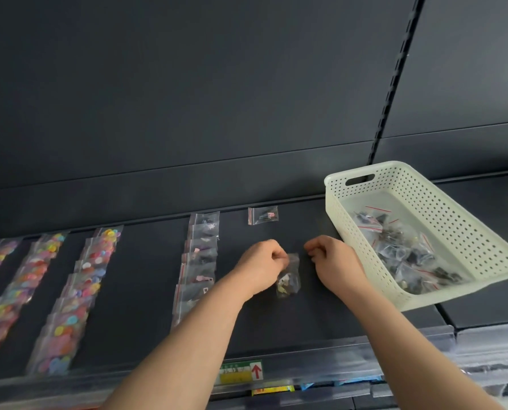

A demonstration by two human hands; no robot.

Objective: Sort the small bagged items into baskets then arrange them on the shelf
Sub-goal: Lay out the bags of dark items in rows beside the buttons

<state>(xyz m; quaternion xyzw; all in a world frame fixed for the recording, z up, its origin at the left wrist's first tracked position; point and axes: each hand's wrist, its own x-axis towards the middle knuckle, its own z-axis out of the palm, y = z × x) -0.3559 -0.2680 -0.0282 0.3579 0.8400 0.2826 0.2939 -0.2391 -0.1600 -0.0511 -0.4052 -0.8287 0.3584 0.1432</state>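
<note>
My left hand (261, 267) pinches the top corner of a small clear bag (289, 279) with dark bits inside, which hangs over the dark shelf (146, 279). My right hand (332, 261) hovers just right of that bag with its fingers curled, holding nothing that I can see. A cream perforated basket (442, 202) sits tilted at the right, holding several more bags of dark items (406, 250). One single bag (263, 215) lies flat at the back of the shelf. A column of overlapping bags (199, 255) runs left of my left hand.
Three columns of bags with colourful pieces (81, 291) lie across the left part of the shelf. A price rail with a yellow and green label (241, 371) runs along the front edge. Dark back panels and a slotted upright (394, 78) rise behind.
</note>
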